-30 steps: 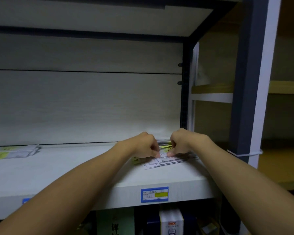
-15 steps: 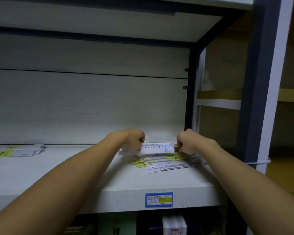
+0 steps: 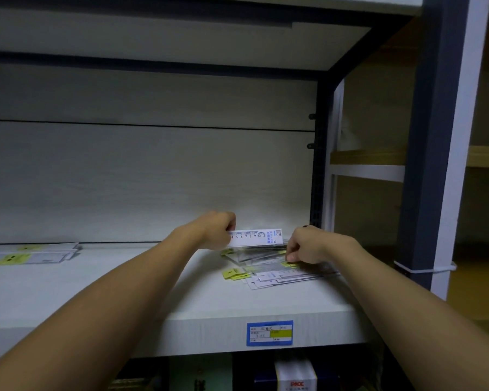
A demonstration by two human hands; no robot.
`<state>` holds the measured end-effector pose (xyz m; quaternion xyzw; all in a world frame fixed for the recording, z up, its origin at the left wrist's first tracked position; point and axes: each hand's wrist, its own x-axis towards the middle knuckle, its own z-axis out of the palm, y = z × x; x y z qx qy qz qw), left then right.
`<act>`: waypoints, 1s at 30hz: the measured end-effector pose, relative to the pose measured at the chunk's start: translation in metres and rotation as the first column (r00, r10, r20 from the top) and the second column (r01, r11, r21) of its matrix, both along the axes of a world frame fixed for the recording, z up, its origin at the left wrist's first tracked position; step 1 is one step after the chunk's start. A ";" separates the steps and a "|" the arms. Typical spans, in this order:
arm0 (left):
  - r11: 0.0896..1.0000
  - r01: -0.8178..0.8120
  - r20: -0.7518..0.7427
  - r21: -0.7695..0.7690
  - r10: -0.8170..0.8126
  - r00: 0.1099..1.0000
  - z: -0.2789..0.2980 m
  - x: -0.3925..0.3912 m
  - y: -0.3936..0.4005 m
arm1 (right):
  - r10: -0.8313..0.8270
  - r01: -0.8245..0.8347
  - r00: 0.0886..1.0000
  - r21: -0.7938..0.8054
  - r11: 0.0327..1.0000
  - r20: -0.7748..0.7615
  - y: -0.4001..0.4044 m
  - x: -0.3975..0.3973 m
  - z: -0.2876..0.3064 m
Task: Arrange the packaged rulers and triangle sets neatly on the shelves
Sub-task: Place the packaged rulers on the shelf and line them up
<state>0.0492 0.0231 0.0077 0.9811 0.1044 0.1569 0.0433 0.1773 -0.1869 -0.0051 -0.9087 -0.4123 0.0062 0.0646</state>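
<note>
Nearest to me, below the shelf's front edge, sit dim boxes on the lower level, one white box with red lettering [image 3: 294, 376] just right of centre. Above it, stuck to the front lip of the white shelf [image 3: 124, 300], is a blue-bordered price label [image 3: 269, 333] with a yellow patch. My two bare forearms reach up and over that lip toward the back right of the board. Where they end lies the loose pile of packaged rulers and triangle sets [image 3: 280, 275], fanned out flat on the shelf, clear sleeves with yellow tabs poking out on its left side and white header cards toward the front. My right hand [image 3: 305, 246] is down on the far right part of that pile, fingers curled under, tips pinching the edge of one of the packets near a yellow tab; which packet exactly I cannot make out. My left hand [image 3: 216, 231] is higher and further back, fingers closed round the left end of a single packaged ruler [image 3: 256, 237], which I hold on edge, raised above the pile and running level to the right, its printed numbers facing me and its blue-printed end free, just short of my right hand. Off to the far left of the same shelf rests a second stack of packets [image 3: 31, 253], flat, with yellow labels, well apart from the pile. Behind everything stands the pale back panel [image 3: 153, 179], and to the right the dark upright post [image 3: 429, 136] of the unit.
</note>
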 end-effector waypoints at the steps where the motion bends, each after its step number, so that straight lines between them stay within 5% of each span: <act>1: 1.000 0.004 0.003 -0.002 -0.004 1.000 0.000 0.000 0.000 | -0.002 0.002 1.000 0.005 1.000 0.002 0.001 -0.001 -0.002; 12: 1.000 0.009 0.025 -0.010 -0.009 1.000 -0.004 -0.006 0.010 | -0.007 -0.004 0.999 -0.195 0.981 -0.053 0.003 -0.006 0.013; 19: 1.000 -0.012 0.030 0.002 0.012 0.999 0.000 -0.011 0.018 | 0.018 -0.014 0.997 -0.055 0.998 0.076 0.003 0.000 0.012; 30: 0.992 -0.085 0.130 -0.095 0.097 0.987 0.002 -0.012 0.027 | 0.118 -0.116 0.993 0.197 0.974 0.002 0.003 -0.002 0.019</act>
